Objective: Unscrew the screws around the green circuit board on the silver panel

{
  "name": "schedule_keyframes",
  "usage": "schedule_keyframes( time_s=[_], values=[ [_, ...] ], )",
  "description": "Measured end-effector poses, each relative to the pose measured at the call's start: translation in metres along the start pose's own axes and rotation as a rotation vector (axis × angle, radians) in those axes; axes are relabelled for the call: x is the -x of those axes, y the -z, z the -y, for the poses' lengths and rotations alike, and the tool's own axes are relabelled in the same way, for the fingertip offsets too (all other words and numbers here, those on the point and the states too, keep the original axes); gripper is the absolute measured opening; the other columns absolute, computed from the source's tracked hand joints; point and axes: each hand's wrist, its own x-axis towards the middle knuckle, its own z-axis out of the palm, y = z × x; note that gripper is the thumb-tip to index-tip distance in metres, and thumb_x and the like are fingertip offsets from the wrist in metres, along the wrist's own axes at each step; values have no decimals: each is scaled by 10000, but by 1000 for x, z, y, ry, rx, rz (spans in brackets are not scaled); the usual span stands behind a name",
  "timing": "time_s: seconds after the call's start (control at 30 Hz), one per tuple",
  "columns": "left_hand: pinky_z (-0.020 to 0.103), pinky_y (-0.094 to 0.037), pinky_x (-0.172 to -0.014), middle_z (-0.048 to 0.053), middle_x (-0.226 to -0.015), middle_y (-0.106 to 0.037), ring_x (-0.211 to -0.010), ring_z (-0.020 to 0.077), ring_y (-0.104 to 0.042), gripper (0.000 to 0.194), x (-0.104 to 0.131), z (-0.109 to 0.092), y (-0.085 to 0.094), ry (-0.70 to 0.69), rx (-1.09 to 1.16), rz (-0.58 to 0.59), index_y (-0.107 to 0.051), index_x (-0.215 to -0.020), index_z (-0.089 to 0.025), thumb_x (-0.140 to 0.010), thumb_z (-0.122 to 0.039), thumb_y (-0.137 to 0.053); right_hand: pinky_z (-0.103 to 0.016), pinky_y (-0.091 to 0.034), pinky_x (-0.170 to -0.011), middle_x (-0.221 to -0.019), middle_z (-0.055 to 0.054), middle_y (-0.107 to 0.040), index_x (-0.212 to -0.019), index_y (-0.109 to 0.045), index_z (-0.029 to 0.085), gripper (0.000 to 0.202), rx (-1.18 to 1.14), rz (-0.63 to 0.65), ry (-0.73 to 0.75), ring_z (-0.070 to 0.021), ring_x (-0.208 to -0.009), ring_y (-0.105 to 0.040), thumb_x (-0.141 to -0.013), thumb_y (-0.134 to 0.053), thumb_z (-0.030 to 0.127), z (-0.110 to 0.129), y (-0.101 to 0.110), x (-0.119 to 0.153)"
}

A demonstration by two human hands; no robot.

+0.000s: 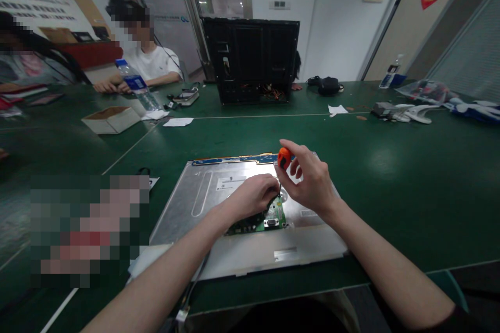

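Note:
A silver display panel lies flat on the green table in front of me, with a green circuit board on its back and a blue circuit strip along its far edge. My right hand is closed round the orange handle of a screwdriver, held upright with its shaft pointing down at the board. My left hand is bent low over the board beside the screwdriver's shaft, fingers pinched together. Its fingertips are partly hidden, and I cannot tell whether they grip the shaft or a small part. Dark cables lie under that hand.
A black monitor housing stands upright at the back. To its left are an open box and a tilted water bottle. Gloves lie at the right. Two people sit across at the left. A cable hangs over the near edge.

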Motion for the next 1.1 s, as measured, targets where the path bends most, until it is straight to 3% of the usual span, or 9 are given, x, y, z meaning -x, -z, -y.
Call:
schedule_keyframes(
  time_s=[0.2,0.5,0.93,1.1],
  values=[
    [274,-434,-683,66,-839,-669,-724,170,-586,166,0,1,0,-4,-11,-1,-629,-814,-140,-810,-99,-469,-218,-463,-470,-805,18,-586,-1259,-401,205,439,-39,-9,-18,-90,-556,-546,-841,-533,184,1,0,1],
    [269,-439,-652,74,-848,-668,-721,179,-592,147,-2,3,-2,-6,-69,26,-633,-830,-138,-841,-102,-491,-203,-441,-466,-918,-8,-567,-1202,-455,219,349,-25,-8,6,-71,-574,-516,-892,-595,295,-1,1,-1],
    [269,-435,-662,65,-816,-666,-714,168,-578,130,0,-2,2,-15,-16,9,-614,-806,-145,-808,-134,-484,-213,-463,-469,-802,24,-603,-1269,-407,208,439,-53,-17,16,-80,-532,-538,-849,-533,186,1,0,0],
    [266,-426,-639,71,-812,-660,-700,169,-576,117,0,-2,2,-18,-45,24,-608,-817,-140,-819,-155,-492,-212,-447,-461,-840,21,-597,-1259,-401,217,428,-43,-8,4,-76,-540,-526,-870,-574,263,0,0,0]
  ],
)
